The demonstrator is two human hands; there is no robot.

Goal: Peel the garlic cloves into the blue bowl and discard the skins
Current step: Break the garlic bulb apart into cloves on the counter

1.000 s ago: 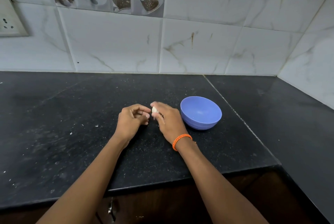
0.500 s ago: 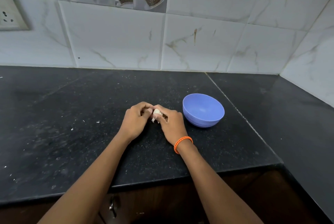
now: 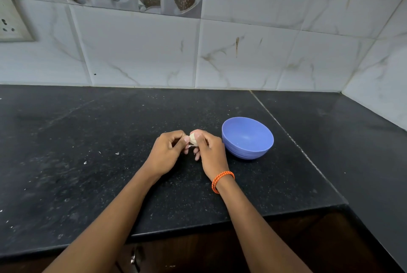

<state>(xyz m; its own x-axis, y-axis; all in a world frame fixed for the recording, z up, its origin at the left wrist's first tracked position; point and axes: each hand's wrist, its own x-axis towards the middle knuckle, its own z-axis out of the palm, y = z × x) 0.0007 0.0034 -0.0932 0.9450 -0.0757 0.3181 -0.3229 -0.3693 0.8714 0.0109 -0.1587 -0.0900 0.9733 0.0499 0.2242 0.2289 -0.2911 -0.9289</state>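
Observation:
A small pale garlic clove (image 3: 193, 140) sits between my two hands, just above the black counter. My right hand (image 3: 210, 152), with an orange band at the wrist, pinches the clove from the right. My left hand (image 3: 168, 152) has its fingers curled and its thumb tip against the clove's left side. A thin flap of skin hangs under the clove. The blue bowl (image 3: 247, 137) stands on the counter just right of my right hand; it looks empty.
The black stone counter (image 3: 88, 162) carries a few white skin flecks (image 3: 116, 153) left of my hands. Tiled walls close the back and right. A wall socket (image 3: 10, 19) is at the far left. The counter's front edge runs below my forearms.
My hands have come together: the left hand, apart from the clove a second ago, now pinches it alongside the right. The view has shifted slightly.

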